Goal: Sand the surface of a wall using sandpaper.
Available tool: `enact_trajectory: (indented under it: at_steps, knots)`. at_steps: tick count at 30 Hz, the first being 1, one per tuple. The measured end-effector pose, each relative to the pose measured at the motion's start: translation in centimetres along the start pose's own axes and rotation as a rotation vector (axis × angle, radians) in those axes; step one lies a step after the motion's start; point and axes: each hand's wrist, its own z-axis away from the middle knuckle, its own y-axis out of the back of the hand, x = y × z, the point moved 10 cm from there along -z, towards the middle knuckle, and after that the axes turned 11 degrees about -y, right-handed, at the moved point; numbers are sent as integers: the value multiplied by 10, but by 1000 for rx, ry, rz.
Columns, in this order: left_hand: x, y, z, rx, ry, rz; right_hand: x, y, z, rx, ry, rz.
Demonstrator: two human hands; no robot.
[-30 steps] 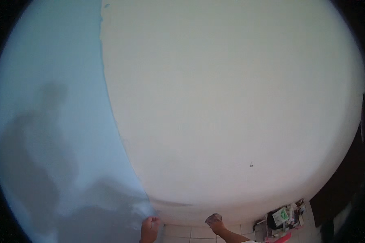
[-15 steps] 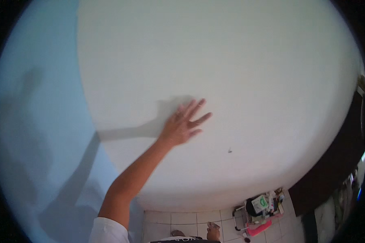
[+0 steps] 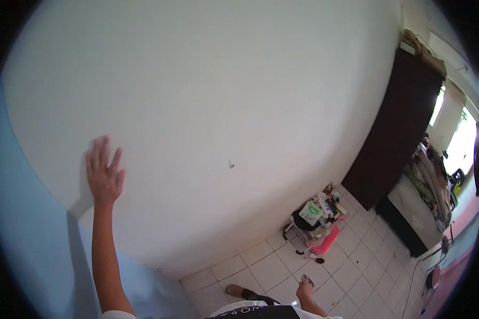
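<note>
Left hand: the person's left hand (image 3: pixel 105 178) is raised at the left — open, fingers spread and pointing up, its back to the camera. It is at the pale wall; whether the palm touches is hard to tell.
Right hand: low, near the bottom edge, the right hand (image 3: pixel 304 293) appears closed around a small greyish piece (image 3: pixel 307 279), too small here to identify.
Pale wall: the broad pale wall (image 3: pixel 197 95) fills most of the view, with one small dark mark (image 3: pixel 231 165) to the right of the left hand.
Blue wall: a light blue wall (image 3: pixel 32 239) meets it at lower left, carrying the arm's shadow.
Floor: white square tiles (image 3: pixel 261 263); a foot (image 3: pixel 235 290) shows near the bottom edge.
By the wall: a low cluttered stand (image 3: pixel 298 240) holds a white-and-green box (image 3: pixel 310 212) among small items — a bright pink object (image 3: pixel 325 242) is at its front.
Far right: a tall dark brown cabinet (image 3: pixel 388 127), then a bed (image 3: pixel 410 207) heaped with cloth (image 3: pixel 432 178).
</note>
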Motion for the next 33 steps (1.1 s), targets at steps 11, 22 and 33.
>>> enact_trajectory:
  at_steps: [11,22,33]
  knots:
    - [20,7,156,250,313,12,20,-20,61,-178,111,297]
    - [-5,20,-33,267,157,27,-33,19,16,43,92,-86]
    - [-13,15,-19,420,105,-88,51,79,130,203,19,24]
